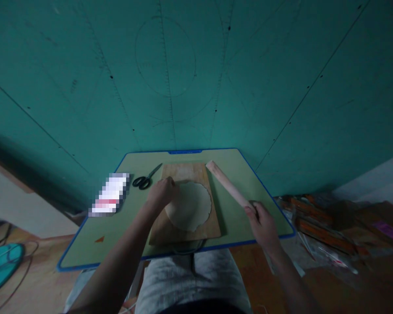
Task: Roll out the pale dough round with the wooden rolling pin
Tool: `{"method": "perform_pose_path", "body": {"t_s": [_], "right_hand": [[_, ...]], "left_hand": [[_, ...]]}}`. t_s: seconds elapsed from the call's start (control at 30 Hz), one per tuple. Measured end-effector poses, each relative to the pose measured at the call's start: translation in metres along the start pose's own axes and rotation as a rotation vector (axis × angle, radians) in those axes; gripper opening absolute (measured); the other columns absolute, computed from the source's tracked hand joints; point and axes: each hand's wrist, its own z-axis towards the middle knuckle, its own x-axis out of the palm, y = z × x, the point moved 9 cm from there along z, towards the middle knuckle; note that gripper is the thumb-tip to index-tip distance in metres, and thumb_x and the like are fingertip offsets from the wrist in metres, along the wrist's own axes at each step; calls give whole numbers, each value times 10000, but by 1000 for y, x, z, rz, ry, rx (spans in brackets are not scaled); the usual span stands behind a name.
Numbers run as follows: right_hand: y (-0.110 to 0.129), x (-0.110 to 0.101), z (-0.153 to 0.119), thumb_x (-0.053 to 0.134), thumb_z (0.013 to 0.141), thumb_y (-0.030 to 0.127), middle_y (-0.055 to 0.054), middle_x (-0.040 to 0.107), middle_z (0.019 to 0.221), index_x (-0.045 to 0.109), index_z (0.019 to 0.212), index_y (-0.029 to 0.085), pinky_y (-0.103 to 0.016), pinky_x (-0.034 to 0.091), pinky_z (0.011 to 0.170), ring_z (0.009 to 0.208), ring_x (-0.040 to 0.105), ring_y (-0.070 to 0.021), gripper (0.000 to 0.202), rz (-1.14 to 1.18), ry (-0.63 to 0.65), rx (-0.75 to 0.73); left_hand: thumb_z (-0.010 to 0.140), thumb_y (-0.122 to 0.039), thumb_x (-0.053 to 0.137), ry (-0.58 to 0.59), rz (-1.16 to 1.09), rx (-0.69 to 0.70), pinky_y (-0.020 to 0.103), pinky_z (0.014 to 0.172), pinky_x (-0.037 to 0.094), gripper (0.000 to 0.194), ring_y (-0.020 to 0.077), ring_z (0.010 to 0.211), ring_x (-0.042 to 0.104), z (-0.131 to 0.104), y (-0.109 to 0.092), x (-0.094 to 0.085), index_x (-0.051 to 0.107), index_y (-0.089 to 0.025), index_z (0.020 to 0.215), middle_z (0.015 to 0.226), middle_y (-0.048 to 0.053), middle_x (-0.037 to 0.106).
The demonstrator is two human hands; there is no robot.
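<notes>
A thin, roughly round sheet of dough [191, 207] with an uneven edge lies on a wooden cutting board [185, 235]. My left hand [163, 192] is closed at the dough's upper left edge and seems to pinch it; the fingertips are partly hidden. In my right hand [262, 220] is the near end of a pale wooden rolling pin [227, 185]. The pin is held to the right of the board, apart from the dough, its far end pointing up and left toward the board's far right corner.
Black-handled scissors [146, 179] lie left of the board on a small blue-edged table [249, 174]. A blurred-out rectangular item [110, 194] is farther left, with a small orange triangle [99, 239] nearer me. A green wall [190, 87] stands behind; clutter [324, 226] covers the floor at right.
</notes>
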Motion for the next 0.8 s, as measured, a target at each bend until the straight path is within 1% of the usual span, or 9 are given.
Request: {"method": "perform_pose_path", "body": {"t_s": [0.17, 0.27, 0.4, 0.53, 0.6, 0.7, 0.77, 0.8], "right_hand": [[0, 2, 0, 449, 913, 580, -105, 681, 884, 593, 873, 228, -364, 513, 762, 852, 651, -256, 382, 10, -10, -36], [-2, 2, 0, 453, 918, 583, -100, 678, 876, 605, 865, 218, -349, 510, 758, 840, 648, -246, 399, 22, -10, -47], [-3, 0, -1, 460, 919, 580, -82, 667, 832, 605, 840, 212, -321, 502, 711, 778, 634, -225, 404, 32, -33, -57], [-4, 1, -2, 463, 925, 572, -69, 656, 814, 604, 823, 215, -313, 494, 699, 761, 625, -218, 397, 28, -30, -51], [-5, 1, -3, 464, 927, 569, -70, 659, 819, 604, 824, 216, -316, 494, 708, 766, 627, -219, 393, 29, -25, -48], [-5, 2, -3, 464, 929, 566, -78, 672, 856, 613, 844, 215, -314, 494, 717, 799, 636, -223, 391, 30, -23, -45], [-6, 2, -3, 465, 929, 569, -77, 671, 860, 616, 856, 212, -313, 492, 719, 802, 635, -222, 394, 31, -26, -40], [-6, 2, -3, 466, 927, 571, -72, 666, 844, 616, 856, 211, -313, 489, 714, 789, 632, -219, 396, 31, -27, -34]], "left_hand": [[867, -315, 492, 37, -68, -20, 267, 676, 467, 313, 252, 883, 711, 7, 8, 2, 701, -127, 1004, 959, 160, 747], [843, -311, 527, 49, -109, 4, 249, 627, 444, 277, 223, 829, 701, 9, 8, 3, 705, -140, 971, 922, 119, 749], [825, -256, 546, 53, -148, 43, 240, 586, 425, 216, 195, 766, 688, 13, 9, 2, 709, -149, 919, 846, 76, 746], [807, -229, 573, 35, -149, 82, 243, 589, 438, 162, 186, 728, 678, 21, 14, -5, 713, -159, 852, 799, 53, 736], [826, -213, 551, 2, -133, 99, 257, 638, 467, 176, 198, 768, 687, 21, 15, -11, 713, -167, 875, 834, 59, 738], [895, -220, 476, -82, -107, 134, 317, 817, 505, 263, 242, 966, 682, 12, 12, -16, 703, -162, 1016, 1047, 109, 726], [937, -246, 435, -142, -98, 207, 362, 959, 481, 312, 260, 1117, 636, -1, 4, -10, 675, -160, 1118, 1199, 130, 681], [952, -255, 420, -180, -95, 291, 380, 1005, 469, 326, 261, 1160, 618, -9, -5, -5, 662, -158, 1149, 1236, 136, 667]]}}
